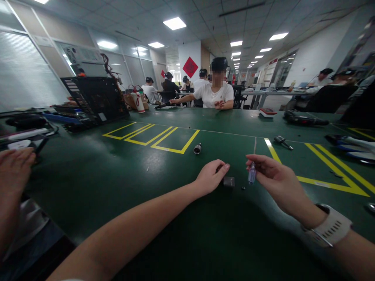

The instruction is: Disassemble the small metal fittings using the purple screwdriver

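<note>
My right hand (275, 179) pinches what looks like a small screwdriver (252, 174) by its clear purplish handle, its thin shaft pointing up. My left hand (211, 176) rests on the green table (164, 218), thumb and fingers curled together; what they may hold is hidden. Just by its thumb lies a small dark grey block (229, 182); whether they touch I cannot tell. Between the block and the screwdriver is a tiny black ring-like part (243, 188). Beyond my left hand lies a metal socket-like piece (197, 148).
Yellow tape (168, 150) marks boxes on the table. A chuck-like tool (283, 142) lies far right, near a dark power tool (304, 118). Another person's hand (13, 171) is at the left edge. Someone in white (218, 95) sits opposite. A black case (96, 97) stands back left.
</note>
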`<state>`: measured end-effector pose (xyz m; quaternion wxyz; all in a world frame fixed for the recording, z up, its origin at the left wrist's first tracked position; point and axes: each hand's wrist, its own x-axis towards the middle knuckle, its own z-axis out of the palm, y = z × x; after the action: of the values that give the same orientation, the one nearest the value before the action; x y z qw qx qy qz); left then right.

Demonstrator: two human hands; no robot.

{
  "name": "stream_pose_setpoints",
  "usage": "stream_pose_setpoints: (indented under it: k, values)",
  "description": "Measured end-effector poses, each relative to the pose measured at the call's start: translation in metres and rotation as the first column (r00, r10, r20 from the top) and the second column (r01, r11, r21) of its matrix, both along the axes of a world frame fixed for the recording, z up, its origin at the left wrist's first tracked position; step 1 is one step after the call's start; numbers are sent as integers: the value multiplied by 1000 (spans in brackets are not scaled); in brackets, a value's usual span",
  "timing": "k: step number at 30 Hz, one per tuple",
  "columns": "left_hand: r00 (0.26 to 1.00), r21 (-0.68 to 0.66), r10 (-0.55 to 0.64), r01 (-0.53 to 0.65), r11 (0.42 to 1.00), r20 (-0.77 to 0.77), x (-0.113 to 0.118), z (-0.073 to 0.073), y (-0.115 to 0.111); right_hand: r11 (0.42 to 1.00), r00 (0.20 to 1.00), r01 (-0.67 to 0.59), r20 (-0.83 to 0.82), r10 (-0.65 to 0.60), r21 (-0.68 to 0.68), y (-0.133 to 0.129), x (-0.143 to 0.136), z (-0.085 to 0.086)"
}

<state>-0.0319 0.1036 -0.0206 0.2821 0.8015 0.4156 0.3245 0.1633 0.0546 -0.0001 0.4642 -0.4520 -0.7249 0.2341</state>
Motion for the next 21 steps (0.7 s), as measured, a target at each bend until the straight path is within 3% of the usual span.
stream_pose_setpoints:
  k: [6,13,17,21]
  values:
    - [961,115,165,-194,974,223,-2,-8,4,986,987,-31,158,4,163,-8,-35,-3]
    - [795,209,398,-531,821,457,-29,2,31,964,865,-151,502,23,217,6,-53,-18]
    - [743,214,464,-613,760,483,-50,1,53,968,776,-166,631,11,186,14,-55,-22]
    - [748,217,494,-625,750,443,-58,-6,62,976,698,-142,716,-19,164,20,-57,-22]
